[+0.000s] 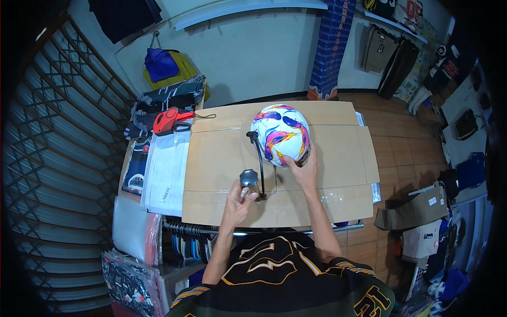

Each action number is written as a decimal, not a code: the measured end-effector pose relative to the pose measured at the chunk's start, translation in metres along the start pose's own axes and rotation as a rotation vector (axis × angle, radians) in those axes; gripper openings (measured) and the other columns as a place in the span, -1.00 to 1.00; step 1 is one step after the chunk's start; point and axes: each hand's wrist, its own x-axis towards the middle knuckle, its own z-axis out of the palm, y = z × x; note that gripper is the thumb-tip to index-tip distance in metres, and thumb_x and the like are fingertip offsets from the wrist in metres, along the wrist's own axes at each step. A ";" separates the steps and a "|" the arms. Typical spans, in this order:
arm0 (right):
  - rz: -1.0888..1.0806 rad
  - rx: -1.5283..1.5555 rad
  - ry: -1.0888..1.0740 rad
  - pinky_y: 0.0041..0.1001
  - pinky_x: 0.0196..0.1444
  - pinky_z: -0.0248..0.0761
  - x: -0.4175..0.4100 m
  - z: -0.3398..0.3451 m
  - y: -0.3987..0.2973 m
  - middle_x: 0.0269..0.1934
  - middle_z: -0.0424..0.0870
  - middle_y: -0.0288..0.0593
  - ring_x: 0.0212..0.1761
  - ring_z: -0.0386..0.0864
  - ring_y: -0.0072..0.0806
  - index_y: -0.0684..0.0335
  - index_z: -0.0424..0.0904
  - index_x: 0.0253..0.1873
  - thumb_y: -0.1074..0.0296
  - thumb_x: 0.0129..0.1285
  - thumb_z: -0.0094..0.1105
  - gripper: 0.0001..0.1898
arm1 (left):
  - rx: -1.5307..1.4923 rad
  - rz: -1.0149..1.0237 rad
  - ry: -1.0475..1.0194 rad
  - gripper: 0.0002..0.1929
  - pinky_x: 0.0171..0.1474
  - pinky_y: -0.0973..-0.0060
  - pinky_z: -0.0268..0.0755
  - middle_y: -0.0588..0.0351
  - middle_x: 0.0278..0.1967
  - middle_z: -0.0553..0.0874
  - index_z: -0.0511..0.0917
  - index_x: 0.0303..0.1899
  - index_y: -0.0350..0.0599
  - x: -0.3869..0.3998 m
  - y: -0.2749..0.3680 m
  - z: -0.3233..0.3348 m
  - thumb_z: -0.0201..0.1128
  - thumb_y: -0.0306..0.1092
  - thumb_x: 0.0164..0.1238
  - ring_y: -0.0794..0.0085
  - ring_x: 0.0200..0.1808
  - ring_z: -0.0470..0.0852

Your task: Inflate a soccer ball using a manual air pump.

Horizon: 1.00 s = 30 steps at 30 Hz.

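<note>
A white ball with pink, purple and yellow swirls rests at the far middle of the cardboard-covered table. My right hand is on its near right side, thumb on the surface and the other fingers partly hidden behind it. My left hand holds a small hand pump, whose grey lobed top faces the camera; its lower part is mostly hidden. A black hose runs from beside the pump up to a black fitting at the ball's left edge. Whether the fitting enters the ball cannot be told.
A red tape dispenser lies at the table's left, by folded clothes and a white flat package. A metal rail with hangers runs along the near edge. Cardboard boxes stand at right.
</note>
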 end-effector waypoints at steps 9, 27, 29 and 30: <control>-0.120 0.148 -0.032 -0.18 0.26 0.60 -0.040 -0.009 -0.071 0.20 0.76 0.12 0.21 0.76 -0.13 0.39 0.55 0.39 0.29 0.32 0.56 -0.39 | -0.053 0.025 -0.139 -0.47 0.34 0.46 0.53 0.13 0.33 0.56 0.50 0.41 -0.24 0.001 -0.016 0.005 0.35 -0.73 0.46 0.46 0.40 0.52; -0.097 0.447 -0.568 -0.59 -0.28 0.48 -0.052 0.039 -0.090 -0.32 0.70 -0.32 -0.33 0.60 -0.71 0.38 0.68 0.01 0.47 0.53 0.26 -0.89 | 0.419 0.032 0.200 -0.69 0.21 0.22 0.57 -0.12 0.07 0.74 0.56 0.24 -0.25 0.031 -0.039 -0.006 0.24 -0.50 0.54 0.18 0.11 0.76; -0.155 0.460 -0.571 -0.59 -0.30 0.45 -0.055 0.045 -0.094 -0.34 0.68 -0.33 -0.35 0.58 -0.71 0.38 0.66 -0.01 0.47 0.55 0.25 -0.90 | 0.634 0.125 0.180 -0.63 0.29 0.13 0.47 -0.14 0.12 0.70 0.56 0.25 -0.23 0.040 -0.059 -0.006 0.29 -0.45 0.46 0.07 0.20 0.68; -0.156 0.458 -0.568 -0.59 -0.30 0.45 -0.053 0.045 -0.091 -0.34 0.68 -0.33 -0.35 0.58 -0.71 0.38 0.66 -0.01 0.47 0.55 0.25 -0.90 | 0.844 0.219 0.141 -0.56 0.38 0.03 0.36 -0.17 0.17 0.66 0.56 0.27 -0.20 0.046 -0.062 -0.002 0.33 -0.41 0.39 -0.03 0.29 0.60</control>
